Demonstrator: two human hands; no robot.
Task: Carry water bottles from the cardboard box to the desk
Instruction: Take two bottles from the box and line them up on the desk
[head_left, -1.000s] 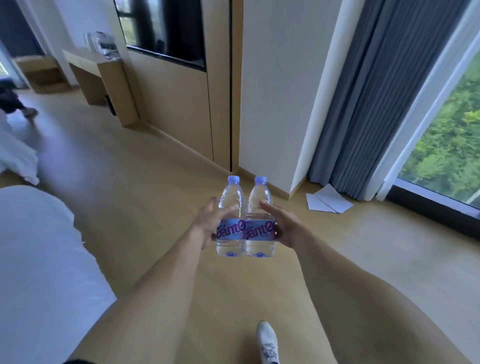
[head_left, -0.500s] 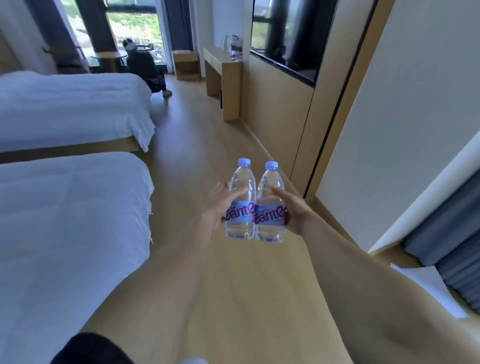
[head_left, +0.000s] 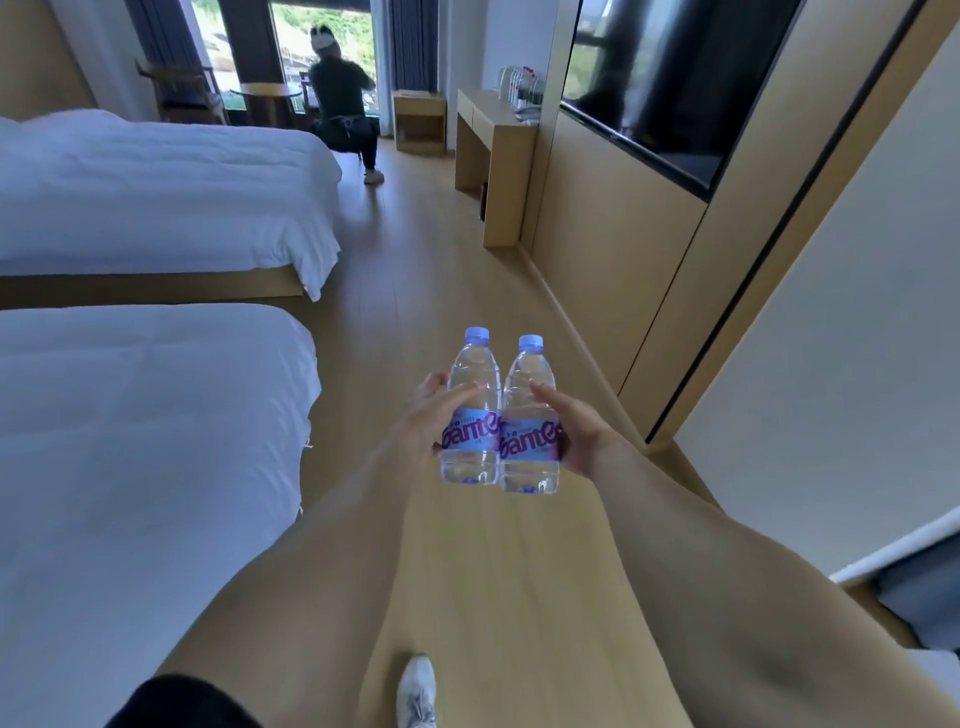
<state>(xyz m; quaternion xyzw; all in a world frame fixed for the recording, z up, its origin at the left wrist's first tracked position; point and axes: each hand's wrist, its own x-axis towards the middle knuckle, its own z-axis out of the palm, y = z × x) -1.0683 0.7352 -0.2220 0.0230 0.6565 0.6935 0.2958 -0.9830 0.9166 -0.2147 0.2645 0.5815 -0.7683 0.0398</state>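
My left hand (head_left: 426, 415) and right hand (head_left: 576, 436) press two upright bottles (head_left: 498, 415) together, each gripping one, to carry them toward the table (head_left: 493, 130) at 12 o'clock.

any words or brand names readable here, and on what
"ante": large magenta letters on the blue label of the left clear plastic water bottle, held in the left hand; its first letter is partly hidden by the thumb.
"Gante": the same lettering on the blue label of the right clear plastic water bottle, held in the right hand; the last letters wrap out of sight.
Small print on both labels: too blurred to read.
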